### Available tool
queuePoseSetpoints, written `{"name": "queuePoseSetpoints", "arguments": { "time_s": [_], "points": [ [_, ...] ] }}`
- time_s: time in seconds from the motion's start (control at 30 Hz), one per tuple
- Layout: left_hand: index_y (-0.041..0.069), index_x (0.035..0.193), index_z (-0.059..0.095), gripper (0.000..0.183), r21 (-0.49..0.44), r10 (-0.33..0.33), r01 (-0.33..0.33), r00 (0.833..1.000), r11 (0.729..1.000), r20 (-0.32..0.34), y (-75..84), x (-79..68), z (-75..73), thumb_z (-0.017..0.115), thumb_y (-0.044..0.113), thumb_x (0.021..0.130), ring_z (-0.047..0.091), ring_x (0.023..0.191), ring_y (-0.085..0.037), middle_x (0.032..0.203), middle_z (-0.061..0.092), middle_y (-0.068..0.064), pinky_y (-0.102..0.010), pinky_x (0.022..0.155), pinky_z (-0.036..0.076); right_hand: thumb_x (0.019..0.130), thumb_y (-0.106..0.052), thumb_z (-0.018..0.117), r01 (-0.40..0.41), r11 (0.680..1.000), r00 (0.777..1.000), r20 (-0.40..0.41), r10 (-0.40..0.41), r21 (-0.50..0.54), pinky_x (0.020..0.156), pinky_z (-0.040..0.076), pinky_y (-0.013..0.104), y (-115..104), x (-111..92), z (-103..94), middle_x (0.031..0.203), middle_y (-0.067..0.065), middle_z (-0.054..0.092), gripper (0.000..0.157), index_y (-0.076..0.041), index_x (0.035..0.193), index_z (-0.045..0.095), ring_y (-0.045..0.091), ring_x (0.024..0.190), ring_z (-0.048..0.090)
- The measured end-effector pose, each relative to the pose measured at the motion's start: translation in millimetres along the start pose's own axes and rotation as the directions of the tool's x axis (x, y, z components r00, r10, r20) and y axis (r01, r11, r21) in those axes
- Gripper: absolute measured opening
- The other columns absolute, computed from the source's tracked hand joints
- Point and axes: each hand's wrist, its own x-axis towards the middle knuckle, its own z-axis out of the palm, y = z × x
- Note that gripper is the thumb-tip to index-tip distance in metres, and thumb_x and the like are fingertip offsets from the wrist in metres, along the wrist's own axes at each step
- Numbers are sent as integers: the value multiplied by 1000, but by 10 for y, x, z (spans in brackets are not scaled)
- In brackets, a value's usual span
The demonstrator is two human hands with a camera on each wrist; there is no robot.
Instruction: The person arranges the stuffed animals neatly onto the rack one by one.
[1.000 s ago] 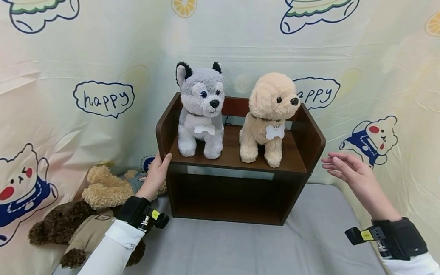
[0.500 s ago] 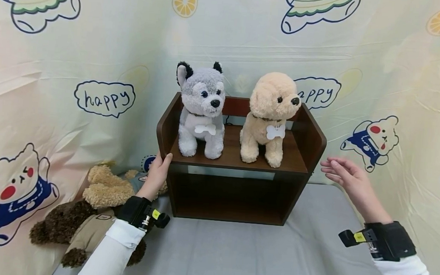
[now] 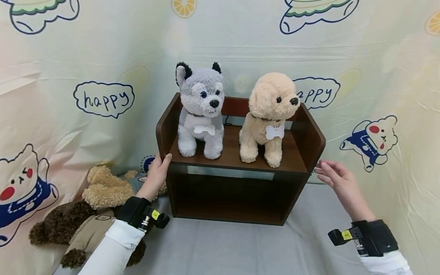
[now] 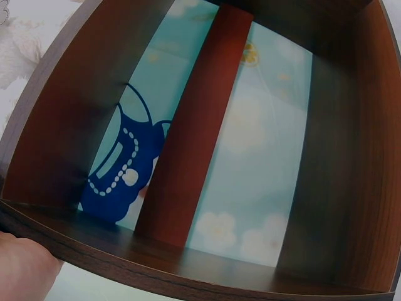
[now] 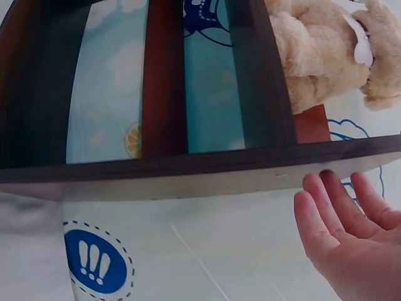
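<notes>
A small dark brown wooden bookshelf [image 3: 237, 167] stands on the grey surface. On its upper board sit a grey husky plush dog [image 3: 202, 110] and a cream plush dog [image 3: 269, 119], each with a white bone-shaped tag. My left hand [image 3: 158, 173] holds the bookshelf's left side, thumb at the front edge, other fingers mostly hidden behind the panel. In the left wrist view only a part of that hand [image 4: 25, 268] shows, below the panel. My right hand [image 5: 351, 238] is beside the right side panel, fingers spread and slightly bent, fingertips right at its outer face. The palm holds nothing.
Left of the bookshelf lie a tan plush toy [image 3: 107, 187] and a dark brown plush toy [image 3: 64, 222] in a beige shirt, partly behind the left forearm. A printed cloth [image 3: 107, 53] hangs behind and around. The lower compartment [image 3: 231, 198] is open-fronted.
My right hand has moved left and slightly down, up to the bookshelf's right side. My left hand, the bookshelf and both plush dogs have stayed in place.
</notes>
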Motion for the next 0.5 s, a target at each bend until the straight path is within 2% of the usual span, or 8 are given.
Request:
{"name": "queuePoseSetpoints", "arguments": {
  "time_s": [0.1,0.17,0.33,0.5],
  "points": [
    [12,146,9,58,-1,-4,4,1000,1000,1,7,-5,0,29,39,99,17,136,-31,150,16,-14,-53,107,15,95,-43,40,-41,999,999,-29,40,-8,86,42,18,11,13,52,130,17,44,60,3,134,33,8,109,53],
    [12,147,8,58,-3,-5,5,1000,1000,4,14,-10,0,29,39,99,16,136,-31,150,15,-14,-53,107,15,94,-45,39,-62,998,997,-44,63,24,89,41,20,17,24,88,136,22,36,65,3,138,28,16,115,50],
    [13,147,7,59,-6,-13,14,1000,1000,11,23,-16,5,28,39,99,15,136,-31,150,14,-13,-53,107,14,94,-45,39,-73,983,995,-54,84,169,101,32,31,46,50,172,143,25,24,70,2,142,17,24,124,38],
    [13,147,6,59,-12,-10,10,1000,1000,13,40,-27,7,28,40,99,15,136,-31,151,13,-13,-54,107,14,94,-43,42,-84,949,993,-51,105,304,108,18,42,84,80,238,148,21,16,73,1,143,12,29,133,25]
  ]
}}
